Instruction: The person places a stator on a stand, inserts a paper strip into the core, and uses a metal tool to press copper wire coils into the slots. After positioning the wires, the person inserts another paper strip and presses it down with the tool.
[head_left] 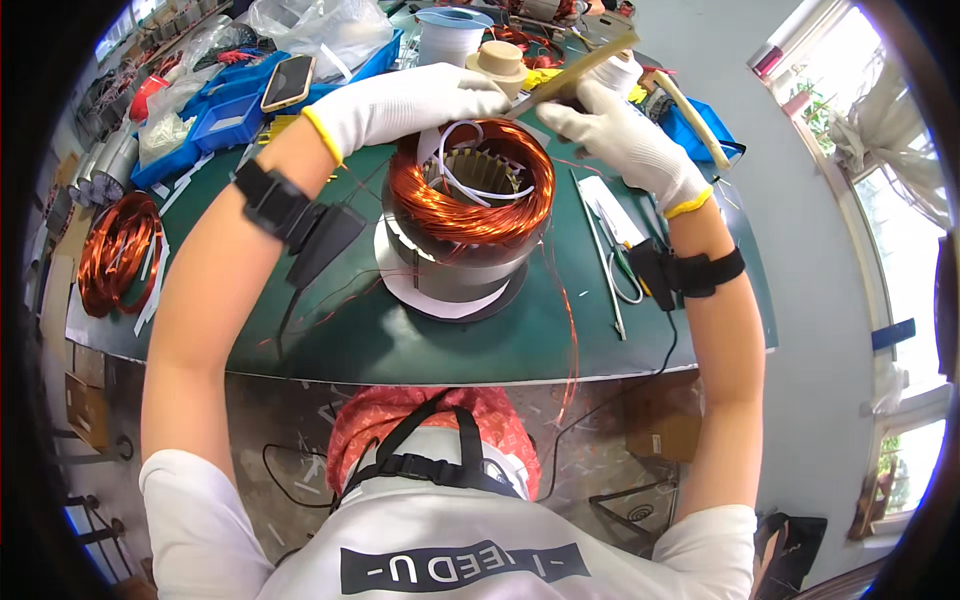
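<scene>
A motor stator (450, 262) stands upright on the green table, its grey steel body topped by a thick ring of copper windings (490, 222). White sleeving (447, 170) loops over the stator's slotted bore. My left hand (425, 102), in a white knit glove, lies at the far left rim of the windings, fingers stretched to the right. Past the far right rim is my right hand (640, 145), also gloved, its thumb and fingers closed at a flat wooden strip (590, 66). The strip slants down toward the windings near my left fingertips. Glove and strip partly hide the grip.
At left lies a copper wire coil (120, 255); blue bins (228, 122) and a phone (289, 82) sit behind it. Spools (498, 66) and a white tub (453, 38) stand at the back. Scissors (628, 275) and a thin rod (598, 255) lie right. Loose wires (570, 330) hang over the front edge.
</scene>
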